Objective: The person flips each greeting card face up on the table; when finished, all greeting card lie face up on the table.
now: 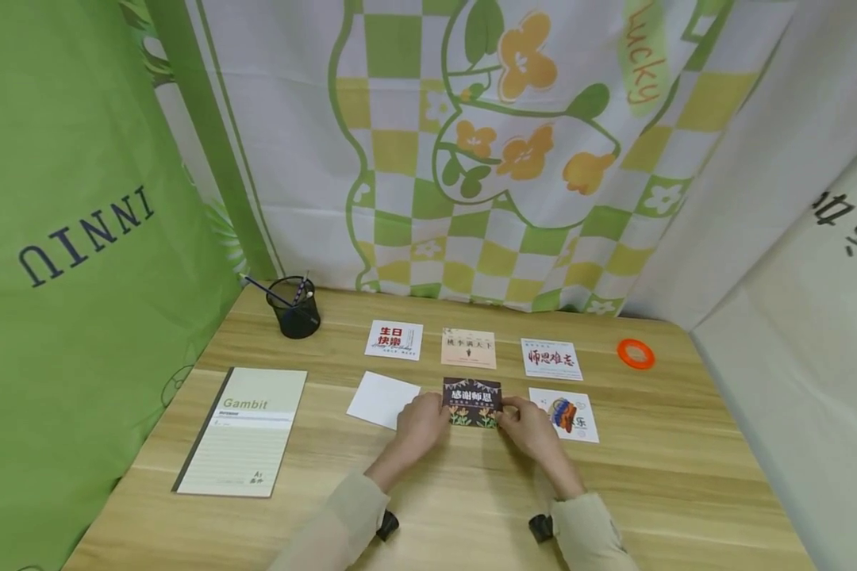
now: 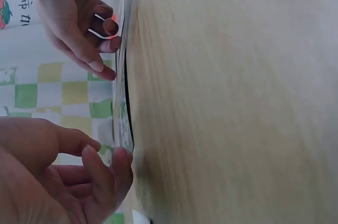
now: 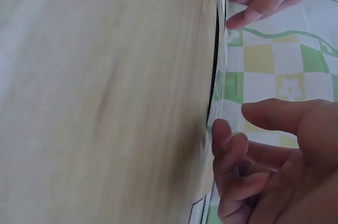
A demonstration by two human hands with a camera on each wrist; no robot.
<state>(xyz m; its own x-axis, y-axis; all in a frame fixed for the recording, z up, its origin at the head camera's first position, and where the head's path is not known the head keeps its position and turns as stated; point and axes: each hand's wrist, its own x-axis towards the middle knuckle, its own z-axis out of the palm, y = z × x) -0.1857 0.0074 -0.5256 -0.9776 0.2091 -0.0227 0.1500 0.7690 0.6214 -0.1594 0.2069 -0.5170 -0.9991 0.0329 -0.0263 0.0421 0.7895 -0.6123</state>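
A dark card with light lettering and orange flowers (image 1: 472, 403) lies between the two hands near the middle of the table. My left hand (image 1: 421, 420) touches its left edge with the fingertips. At the right edge are the fingertips of my right hand (image 1: 532, 428). Both wrist views show a gap between thumb and fingers on the left hand (image 2: 68, 176) and the right hand (image 3: 274, 166). Partly behind the left hand is a blank white card (image 1: 382, 398). A white card with a colourful drawing (image 1: 571, 416) lies beside the right hand.
Behind are a red-lettered birthday card (image 1: 393, 341), a peach card (image 1: 468, 349) and a red-script card (image 1: 551, 359). An orange ring (image 1: 636, 354) lies at the right. To the left are a notebook (image 1: 243, 444) and a black mesh pen cup (image 1: 297, 317). Curtains surround the wooden table (image 1: 657, 492).
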